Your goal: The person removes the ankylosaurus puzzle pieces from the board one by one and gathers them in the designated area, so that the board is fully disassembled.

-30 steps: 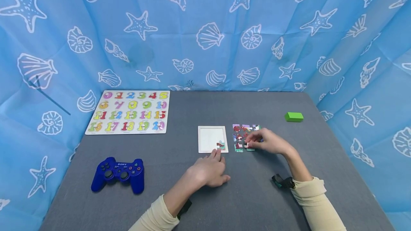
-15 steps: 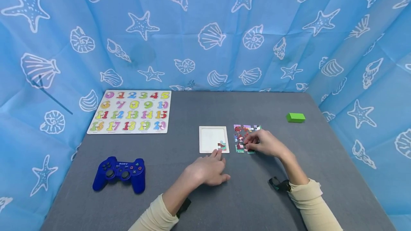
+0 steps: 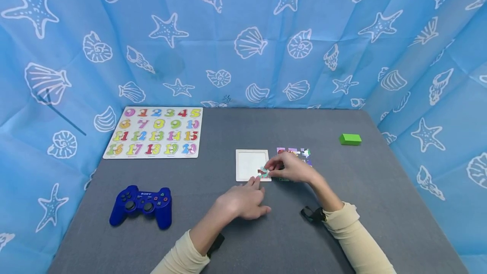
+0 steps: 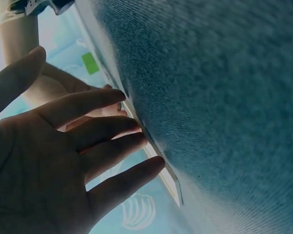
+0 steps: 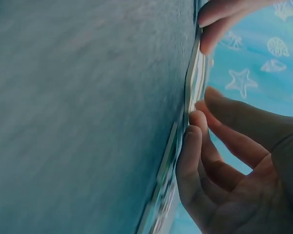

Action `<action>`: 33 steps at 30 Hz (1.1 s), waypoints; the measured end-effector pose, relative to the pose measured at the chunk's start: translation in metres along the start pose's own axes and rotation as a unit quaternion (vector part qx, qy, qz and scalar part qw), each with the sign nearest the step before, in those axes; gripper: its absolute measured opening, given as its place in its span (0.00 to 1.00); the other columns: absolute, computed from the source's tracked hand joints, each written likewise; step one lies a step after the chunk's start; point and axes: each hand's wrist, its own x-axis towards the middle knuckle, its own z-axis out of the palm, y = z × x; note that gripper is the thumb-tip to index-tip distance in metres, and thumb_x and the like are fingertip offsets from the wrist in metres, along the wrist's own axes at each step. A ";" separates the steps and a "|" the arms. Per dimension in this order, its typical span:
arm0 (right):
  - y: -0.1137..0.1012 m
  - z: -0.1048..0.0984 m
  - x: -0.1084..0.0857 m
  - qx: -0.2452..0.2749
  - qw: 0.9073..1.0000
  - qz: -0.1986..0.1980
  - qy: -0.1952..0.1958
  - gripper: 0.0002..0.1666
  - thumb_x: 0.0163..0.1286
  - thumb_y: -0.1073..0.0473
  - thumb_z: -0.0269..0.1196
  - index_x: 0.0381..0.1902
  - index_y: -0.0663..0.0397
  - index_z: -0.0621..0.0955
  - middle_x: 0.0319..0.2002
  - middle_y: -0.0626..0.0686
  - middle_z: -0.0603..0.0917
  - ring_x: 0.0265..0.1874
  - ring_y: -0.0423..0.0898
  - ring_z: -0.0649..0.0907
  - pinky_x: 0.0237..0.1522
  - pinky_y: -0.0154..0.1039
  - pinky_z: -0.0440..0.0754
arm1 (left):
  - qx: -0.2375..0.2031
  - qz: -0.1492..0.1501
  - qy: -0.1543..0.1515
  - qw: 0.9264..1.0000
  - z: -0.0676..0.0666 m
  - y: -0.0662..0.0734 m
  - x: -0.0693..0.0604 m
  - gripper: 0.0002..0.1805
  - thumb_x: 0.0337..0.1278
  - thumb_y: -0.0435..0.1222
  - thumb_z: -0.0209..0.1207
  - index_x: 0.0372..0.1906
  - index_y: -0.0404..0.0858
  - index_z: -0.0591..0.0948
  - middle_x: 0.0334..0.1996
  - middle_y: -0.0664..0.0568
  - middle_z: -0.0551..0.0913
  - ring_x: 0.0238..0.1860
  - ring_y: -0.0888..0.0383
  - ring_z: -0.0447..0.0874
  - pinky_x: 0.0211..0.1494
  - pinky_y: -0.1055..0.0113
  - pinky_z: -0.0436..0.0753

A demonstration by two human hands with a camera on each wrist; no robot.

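Note:
A small square white puzzle tray (image 3: 248, 163) lies mid-table, with a teal, brown and green puzzle piece (image 3: 262, 173) in its front right corner. My left hand (image 3: 245, 201) has its fingers extended, the fingertips resting at the tray's front edge; in the left wrist view the left hand (image 4: 63, 146) is spread. At the tray's right side my right hand (image 3: 291, 168) pinches at a puzzle piece with thumb and index finger, the fingers mostly covering it. Beyond that hand lie several loose puzzle pieces (image 3: 304, 152), partly hidden beneath it.
A number puzzle board (image 3: 154, 133) lies at the back left. Nearer on the left is a blue game controller (image 3: 142, 206). A green block (image 3: 350, 139) sits at the back right. A blue shell-print curtain (image 3: 213, 54) closes off the table's far side.
My right hand has moved left from the loose pieces to the tray's right edge. The left hand has stayed by the tray's front edge.

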 end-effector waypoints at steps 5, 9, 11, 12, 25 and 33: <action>-0.008 0.006 0.014 -0.030 0.999 0.012 0.012 0.07 0.68 0.66 0.76 0.43 0.62 0.90 0.33 0.52 0.91 0.31 0.36 0.85 0.36 0.31 0.84 | -0.010 0.001 -0.003 1.000 -0.001 -0.002 0.001 0.35 0.81 0.59 0.56 0.79 0.42 0.75 0.89 0.46 0.55 0.91 0.51 0.52 0.81 0.45 0.77; -0.013 0.009 0.018 -0.051 0.998 0.027 0.016 0.08 0.66 0.64 0.78 0.40 0.61 0.89 0.32 0.51 0.89 0.32 0.36 0.84 0.37 0.31 0.84 | -0.025 -0.001 -0.009 1.000 -0.001 -0.004 0.002 0.35 0.81 0.59 0.56 0.78 0.42 0.77 0.89 0.46 0.55 0.91 0.52 0.51 0.79 0.44 0.78; -0.015 0.009 0.019 -0.054 0.998 0.035 0.013 0.08 0.67 0.64 0.78 0.40 0.60 0.89 0.33 0.51 0.89 0.32 0.36 0.83 0.38 0.31 0.83 | -0.032 -0.003 -0.011 0.999 -0.001 -0.005 0.002 0.35 0.81 0.59 0.56 0.78 0.42 0.76 0.89 0.46 0.55 0.91 0.52 0.51 0.79 0.43 0.78; -0.016 0.009 0.018 -0.055 0.998 0.038 0.012 0.08 0.67 0.64 0.78 0.40 0.60 0.88 0.33 0.51 0.89 0.33 0.37 0.84 0.39 0.31 0.84 | -0.035 -0.003 -0.013 0.999 -0.001 -0.005 0.002 0.35 0.81 0.59 0.56 0.78 0.42 0.76 0.89 0.46 0.55 0.91 0.53 0.50 0.80 0.43 0.77; -0.003 -0.007 -0.003 0.051 0.997 0.028 0.042 0.04 0.74 0.68 0.70 0.44 0.62 0.85 0.36 0.56 0.88 0.35 0.40 0.85 0.39 0.32 0.85 | -0.033 -0.001 -0.010 0.999 -0.001 -0.007 0.003 0.35 0.80 0.59 0.56 0.78 0.41 0.76 0.89 0.45 0.57 0.91 0.52 0.52 0.81 0.40 0.74; 0.013 -0.034 -0.045 0.066 0.994 0.061 0.061 0.06 0.74 0.67 0.71 0.46 0.64 0.86 0.39 0.58 0.89 0.36 0.41 0.85 0.38 0.32 0.85 | -0.033 0.005 -0.011 0.999 -0.001 -0.009 0.001 0.36 0.81 0.59 0.56 0.80 0.42 0.75 0.89 0.46 0.56 0.91 0.53 0.51 0.84 0.39 0.71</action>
